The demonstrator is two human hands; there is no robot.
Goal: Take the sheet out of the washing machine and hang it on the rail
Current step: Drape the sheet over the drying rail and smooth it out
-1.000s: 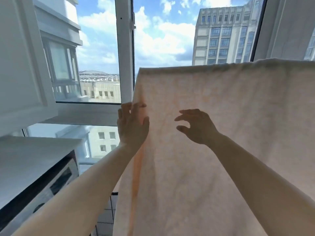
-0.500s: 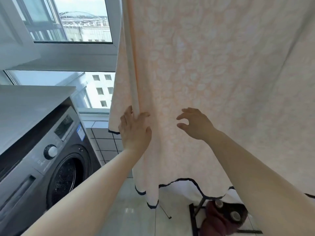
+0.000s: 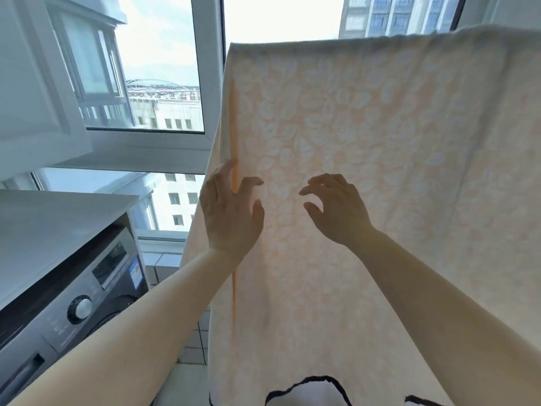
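The sheet [image 3: 366,171] already hangs draped over the rail, out of the washing machine [image 3: 73,303]. The left hand [image 3: 231,212] touches its left edge with loose fingers; the right hand [image 3: 336,209] hovers, half-curled, holding nothing. Likely smoothing remains: tug the edge straight.

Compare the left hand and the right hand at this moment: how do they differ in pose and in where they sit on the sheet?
The left hand lies at the folded left edge of the sheet, fingers nearly straight; the right hand is farther in, over the sheet's face. The left shows mostly its back; the right has its fingers curled like a claw, thumb apart. Both are raised to about the same height, and neither plainly grips the cloth.
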